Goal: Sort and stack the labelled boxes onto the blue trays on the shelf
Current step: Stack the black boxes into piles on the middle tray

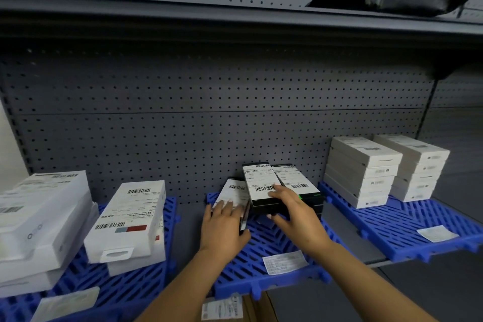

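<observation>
L hand [222, 225] gripping tilted white-labelled box [234, 195], thumb curled at its edge. R hand [292, 212] clamping black box [264, 191], fingers on label, thumb under. Both boxes sitting over middle blue tray [261, 272] on shelf [350, 240].

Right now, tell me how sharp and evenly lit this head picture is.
Head view: wide-angle bending curves the upper shelf edge; the space beneath it is dim; the white box stack at far left is soft and washed out; the label text under the right hand and left hand is too blurred to read.
</observation>
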Demonstrator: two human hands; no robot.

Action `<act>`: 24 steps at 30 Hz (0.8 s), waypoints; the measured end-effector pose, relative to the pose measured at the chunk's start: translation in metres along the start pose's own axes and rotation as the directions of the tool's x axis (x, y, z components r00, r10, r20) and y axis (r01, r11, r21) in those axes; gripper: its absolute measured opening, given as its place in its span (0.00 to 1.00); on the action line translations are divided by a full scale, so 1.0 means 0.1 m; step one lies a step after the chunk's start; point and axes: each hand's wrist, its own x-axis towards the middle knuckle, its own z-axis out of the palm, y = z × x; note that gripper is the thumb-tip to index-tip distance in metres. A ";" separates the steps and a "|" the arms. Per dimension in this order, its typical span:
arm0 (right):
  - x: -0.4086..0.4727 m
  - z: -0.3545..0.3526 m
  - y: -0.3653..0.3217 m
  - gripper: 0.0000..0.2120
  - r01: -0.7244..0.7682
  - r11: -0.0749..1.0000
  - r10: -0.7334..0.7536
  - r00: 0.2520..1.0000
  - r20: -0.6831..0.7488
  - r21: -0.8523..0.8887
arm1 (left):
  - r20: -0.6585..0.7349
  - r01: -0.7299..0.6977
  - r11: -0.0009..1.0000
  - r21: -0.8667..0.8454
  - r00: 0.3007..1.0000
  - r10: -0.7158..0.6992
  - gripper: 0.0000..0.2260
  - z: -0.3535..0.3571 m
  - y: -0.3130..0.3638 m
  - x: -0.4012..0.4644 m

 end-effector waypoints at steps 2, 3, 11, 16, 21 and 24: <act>-0.03 -0.02 0.01 0.21 -0.001 1.000 0.001 1.000 0.004 0.001 | -0.003 -0.004 1.000 0.010 1.000 0.004 0.29 -0.01 -0.10 -0.05; -0.04 -0.03 0.02 0.21 -0.003 1.000 0.003 1.000 0.004 0.007 | -0.006 0.002 1.000 0.018 1.000 -0.002 0.28 -0.02 -0.15 -0.07; -0.13 -0.04 0.11 0.22 -0.018 0.998 0.019 1.000 -0.009 0.061 | -0.026 0.138 0.970 0.202 0.990 -0.135 0.34 -0.14 -0.39 -0.19; -0.08 -0.08 0.07 0.21 0.003 0.995 0.001 0.999 -0.036 0.101 | 0.041 0.013 0.991 0.130 0.999 -0.019 0.30 -0.05 -0.30 -0.05; 0.00 -0.13 0.04 0.21 -0.001 0.990 0.010 0.998 -0.066 0.140 | 0.130 0.030 0.998 0.062 0.991 -0.038 0.32 0.05 -0.18 0.19; 0.00 -0.15 0.06 0.21 -0.009 0.989 0.020 0.997 -0.072 0.144 | 0.091 0.045 0.999 0.029 0.995 -0.047 0.32 0.09 -0.18 0.21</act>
